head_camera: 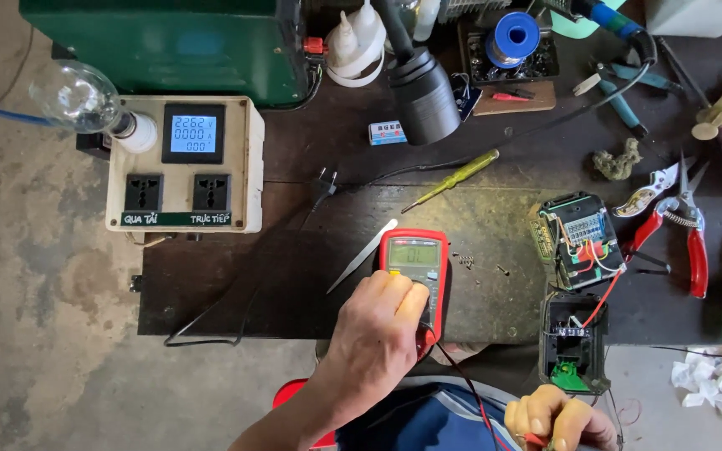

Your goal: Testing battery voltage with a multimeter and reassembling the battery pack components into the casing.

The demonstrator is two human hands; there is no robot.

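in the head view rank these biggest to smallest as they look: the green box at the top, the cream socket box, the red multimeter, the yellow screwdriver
1. green box, though cut off by the frame's top edge
2. cream socket box
3. red multimeter, partly covered by the left hand
4. yellow screwdriver, long but thin

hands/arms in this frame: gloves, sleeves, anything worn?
Both bare. The left hand has no glove, ring or watch that shows, and its forearm is uncovered down to the frame edge, no sleeve in view. The right hand is only partly in frame at the bottom; its fingers are ungloved, the wrist is cut off.
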